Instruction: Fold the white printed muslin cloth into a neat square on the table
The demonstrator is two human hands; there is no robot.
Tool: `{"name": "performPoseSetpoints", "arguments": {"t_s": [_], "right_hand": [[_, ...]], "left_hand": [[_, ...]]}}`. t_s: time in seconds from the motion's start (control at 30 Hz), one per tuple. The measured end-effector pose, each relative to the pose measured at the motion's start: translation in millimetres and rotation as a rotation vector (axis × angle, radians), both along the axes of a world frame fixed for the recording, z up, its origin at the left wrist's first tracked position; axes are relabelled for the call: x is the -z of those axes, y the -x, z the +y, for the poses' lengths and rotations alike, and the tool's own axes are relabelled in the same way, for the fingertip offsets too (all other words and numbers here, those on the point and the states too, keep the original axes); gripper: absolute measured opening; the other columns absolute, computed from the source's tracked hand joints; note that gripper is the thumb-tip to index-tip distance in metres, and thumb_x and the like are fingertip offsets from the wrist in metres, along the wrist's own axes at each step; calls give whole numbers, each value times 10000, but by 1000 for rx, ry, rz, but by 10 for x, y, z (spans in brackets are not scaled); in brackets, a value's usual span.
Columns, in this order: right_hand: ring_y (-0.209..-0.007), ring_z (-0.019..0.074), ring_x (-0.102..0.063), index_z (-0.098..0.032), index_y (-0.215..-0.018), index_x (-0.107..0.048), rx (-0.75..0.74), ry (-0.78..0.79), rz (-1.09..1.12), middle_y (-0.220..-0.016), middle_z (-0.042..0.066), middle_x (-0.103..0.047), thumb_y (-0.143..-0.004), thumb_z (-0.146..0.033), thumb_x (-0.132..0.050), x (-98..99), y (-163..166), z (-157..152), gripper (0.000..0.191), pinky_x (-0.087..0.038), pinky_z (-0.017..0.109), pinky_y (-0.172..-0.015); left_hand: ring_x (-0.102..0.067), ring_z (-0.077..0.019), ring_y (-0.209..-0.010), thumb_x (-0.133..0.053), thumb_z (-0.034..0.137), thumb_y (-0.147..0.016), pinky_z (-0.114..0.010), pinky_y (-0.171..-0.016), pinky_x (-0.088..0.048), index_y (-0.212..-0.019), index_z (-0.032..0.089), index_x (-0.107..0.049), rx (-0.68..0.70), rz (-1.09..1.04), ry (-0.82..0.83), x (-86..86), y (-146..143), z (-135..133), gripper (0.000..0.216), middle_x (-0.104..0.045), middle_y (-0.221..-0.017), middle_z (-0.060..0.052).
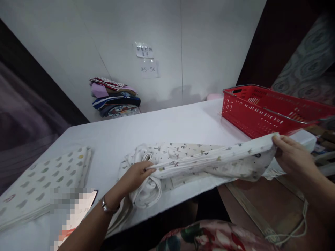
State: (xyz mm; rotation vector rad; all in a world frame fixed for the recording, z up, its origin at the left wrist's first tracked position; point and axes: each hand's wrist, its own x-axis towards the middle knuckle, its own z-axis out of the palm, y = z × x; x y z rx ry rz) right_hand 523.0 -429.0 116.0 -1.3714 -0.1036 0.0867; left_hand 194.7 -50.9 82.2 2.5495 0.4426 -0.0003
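A white cloth with small printed figures [199, 160] lies stretched across the near edge of the white table [167, 125]. My left hand [134, 176] pinches one end of its folded edge near a bunched roll of the same fabric [146, 191]. My right hand [291, 155] grips the other end, held slightly above the table's right corner. The cloth hangs taut between both hands.
A folded white cloth with grey-green spots [44, 181] lies at the near left, with a blurred flat object [75, 212] beside it. A red plastic basket [272, 109] stands at the right. A pile of folded coloured fabrics [115, 97] sits against the back wall.
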Motion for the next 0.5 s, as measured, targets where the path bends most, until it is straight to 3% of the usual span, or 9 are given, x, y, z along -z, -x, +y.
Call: {"name": "performPoseSetpoints", "arguments": {"t_s": [0.13,0.23,0.4,0.47,0.5], "right_hand": [[-507,70,-484,-163,-663,-604,29,-12,39,-599,-32,-548,-354,-415,-897,61,-242,141,494,-439,146,-429],[-514,74,-479,-183,-654,-615,62,11,55,-599,-29,-547,-402,-419,-876,156,-459,153,433,-430,132,-419],[-556,121,-523,-189,-704,-682,-78,208,132,-655,13,-618,-522,-413,-815,319,-804,439,317,-447,188,-443],[-571,139,-546,-160,-714,-684,-162,343,115,-670,35,-638,-611,-382,-785,225,-967,748,265,-457,220,-475],[-591,145,-562,-143,-744,-682,-162,392,60,-695,43,-648,-669,-371,-760,133,-1053,919,252,-472,237,-507]], "left_hand": [[-547,-159,-778,-396,398,-886,-259,-708,-395,-802,193,-586,4,88,-15,38,-56,272,292,-629,-859,-24],[-540,-161,-759,-360,431,-900,-261,-689,-391,-776,190,-564,-33,98,-37,34,-47,426,339,-625,-842,-31],[-536,-145,-707,-360,467,-895,-241,-648,-394,-710,187,-529,-79,122,42,65,-87,754,376,-626,-776,-9],[-530,-140,-687,-362,477,-894,-234,-632,-396,-692,181,-536,-96,122,4,-65,-250,1001,399,-630,-749,-5],[-524,-138,-682,-368,477,-894,-232,-628,-397,-685,175,-543,-110,109,-50,-214,-366,1143,407,-629,-733,-5]]}}
